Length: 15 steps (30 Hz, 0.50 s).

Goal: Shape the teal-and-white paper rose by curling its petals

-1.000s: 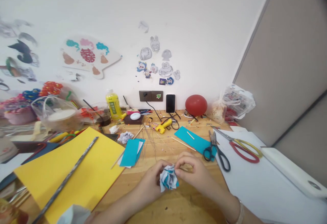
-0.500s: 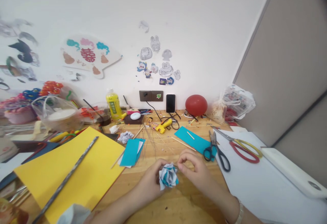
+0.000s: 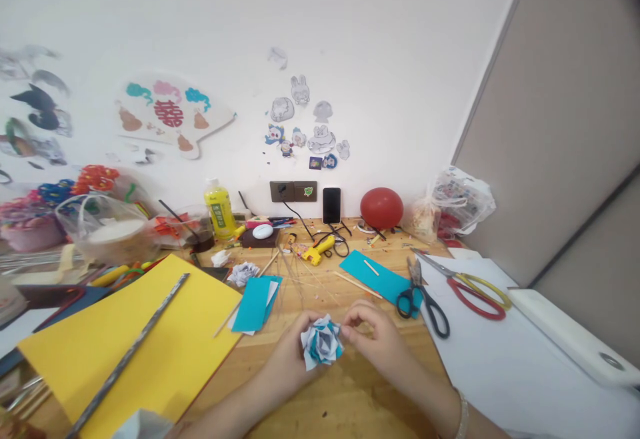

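A paper flower (image 3: 323,341) with white and teal petals is held low over the wooden table, its open side facing up towards me. My left hand (image 3: 294,349) is closed round its left side and underside; some of those fingers are hidden behind the petals. At the flower's right edge, my right hand (image 3: 367,332) has thumb and forefinger pinched at a petal. Just beyond the left hand lie folded teal paper pieces (image 3: 254,305) with white sheets among them.
Black-handled scissors (image 3: 420,299) overlap a teal strip (image 3: 373,272) on the right, beside red-and-yellow-handled scissors (image 3: 475,292) on white paper. Left is yellow card (image 3: 200,319) with a dark rod (image 3: 130,355). A yellow glue gun (image 3: 317,251) and thin sticks (image 3: 357,285) lie ahead.
The flower has turned and tilted in my left hand, showing more of its spiral centre. My right fingers have moved in to touch its right edge. The view has shifted slightly.
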Tool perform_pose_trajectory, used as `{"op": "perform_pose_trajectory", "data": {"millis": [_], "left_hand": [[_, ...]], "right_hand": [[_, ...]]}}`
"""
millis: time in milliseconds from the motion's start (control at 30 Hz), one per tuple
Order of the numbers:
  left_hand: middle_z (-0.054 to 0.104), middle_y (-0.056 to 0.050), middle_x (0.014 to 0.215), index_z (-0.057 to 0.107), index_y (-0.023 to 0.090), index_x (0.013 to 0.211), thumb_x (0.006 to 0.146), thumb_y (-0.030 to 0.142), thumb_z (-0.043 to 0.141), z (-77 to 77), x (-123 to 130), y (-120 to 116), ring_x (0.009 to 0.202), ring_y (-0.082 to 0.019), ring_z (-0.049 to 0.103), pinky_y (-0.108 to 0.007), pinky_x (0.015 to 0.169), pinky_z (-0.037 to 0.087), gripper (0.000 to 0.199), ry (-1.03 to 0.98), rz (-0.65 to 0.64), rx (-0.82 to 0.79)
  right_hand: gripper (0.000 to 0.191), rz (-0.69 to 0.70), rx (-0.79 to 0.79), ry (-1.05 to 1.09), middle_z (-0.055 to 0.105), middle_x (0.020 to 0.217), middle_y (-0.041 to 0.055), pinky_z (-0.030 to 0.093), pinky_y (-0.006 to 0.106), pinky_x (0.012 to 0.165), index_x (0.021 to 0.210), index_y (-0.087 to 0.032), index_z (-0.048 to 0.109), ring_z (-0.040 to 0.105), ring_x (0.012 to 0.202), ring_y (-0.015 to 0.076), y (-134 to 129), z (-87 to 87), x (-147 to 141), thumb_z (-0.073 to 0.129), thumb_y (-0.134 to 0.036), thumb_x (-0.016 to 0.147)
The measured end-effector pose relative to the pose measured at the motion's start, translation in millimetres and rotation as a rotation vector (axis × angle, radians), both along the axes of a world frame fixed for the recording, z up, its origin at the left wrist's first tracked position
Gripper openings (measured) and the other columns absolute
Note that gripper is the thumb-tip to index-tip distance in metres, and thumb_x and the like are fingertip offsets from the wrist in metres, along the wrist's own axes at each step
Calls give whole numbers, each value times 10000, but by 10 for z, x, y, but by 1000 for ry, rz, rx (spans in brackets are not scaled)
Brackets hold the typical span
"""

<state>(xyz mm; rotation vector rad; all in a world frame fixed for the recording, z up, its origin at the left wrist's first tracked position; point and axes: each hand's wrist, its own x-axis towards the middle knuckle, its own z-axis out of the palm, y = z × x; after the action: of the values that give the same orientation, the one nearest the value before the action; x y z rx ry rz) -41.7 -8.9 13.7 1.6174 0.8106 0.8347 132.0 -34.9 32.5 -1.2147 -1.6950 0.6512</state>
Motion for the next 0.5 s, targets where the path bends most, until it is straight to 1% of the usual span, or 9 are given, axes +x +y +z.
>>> {"op": "perform_pose_trajectory", "data": {"millis": [100, 233, 300, 433, 500], "left_hand": [[547, 28, 769, 454, 193, 865, 587, 159, 643, 3, -10, 6, 696, -140, 515, -242, 646, 385, 338, 6, -29, -2], [529, 35, 760, 465, 197, 844, 588, 155, 642, 35, -13, -8, 702, -136, 502, -237, 647, 379, 314, 20, -58, 4], [530, 31, 775, 462, 197, 851, 586, 166, 653, 56, -20, -18, 709, -136, 504, -241, 653, 379, 328, 9, -85, -33], [539, 33, 789, 436, 206, 887, 554, 207, 702, 70, -49, -16, 696, -129, 510, -242, 641, 378, 426, -44, -191, -152], [540, 31, 791, 430, 206, 897, 542, 227, 723, 62, -60, -3, 690, -129, 509, -242, 632, 375, 461, -59, -219, -178]], "right_hand": [[63, -19, -40, 42, 553, 671, -2, 412, 255, 639, 656, -173, 568, 528, 692, 162, -3, 2, -4, 563, -180, 719], [107, 37, -78, 81, 539, 658, -1, 405, 258, 644, 614, -170, 561, 515, 681, 158, -22, 28, -17, 575, -206, 713], [159, 75, -143, 151, 529, 647, 0, 399, 260, 634, 608, -166, 549, 509, 664, 154, -27, 28, -21, 576, -267, 728], [291, 230, -351, 323, 511, 611, -20, 394, 246, 591, 645, -163, 540, 500, 603, 133, -24, 6, -27, 582, -437, 735], [309, 238, -362, 339, 505, 613, -22, 396, 248, 593, 650, -165, 534, 500, 603, 133, -25, 9, -32, 583, -459, 730]]}}
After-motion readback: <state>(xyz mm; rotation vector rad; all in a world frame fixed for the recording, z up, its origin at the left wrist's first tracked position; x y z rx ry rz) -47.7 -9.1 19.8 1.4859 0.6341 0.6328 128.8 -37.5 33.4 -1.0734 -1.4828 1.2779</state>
